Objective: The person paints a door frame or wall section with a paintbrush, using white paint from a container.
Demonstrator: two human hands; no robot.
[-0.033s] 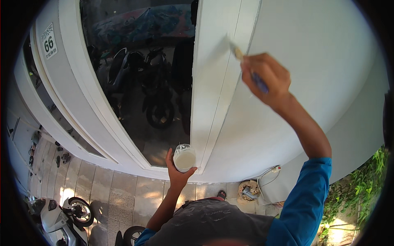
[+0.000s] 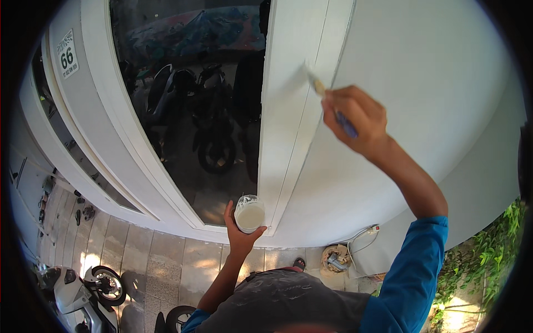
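My right hand (image 2: 357,119) is closed around a paintbrush (image 2: 317,86), its blue handle end showing below the fingers. The bristles meet the white frame (image 2: 288,111) beside the dark glass pane (image 2: 222,119). Lower down, my left hand (image 2: 242,238) holds a clear plastic cup (image 2: 248,200) from below, fingers and thumb around its sides. Off-white paint (image 2: 250,215) fills part of the cup, and smears of it cling to the inner wall. The cup is close to the lower corner of the glass.
A smooth white wall (image 2: 400,72) curves away on the right. A motorbike (image 2: 78,294) stands at the lower left on paving tiles (image 2: 166,261). Near the wall's foot are a round container (image 2: 336,258) and a white cable (image 2: 363,233). Green plants (image 2: 499,250) grow at the right.
My right hand and the paintbrush have moved a little down and slightly left along the white frame. My left hand and the cup have stayed in place.
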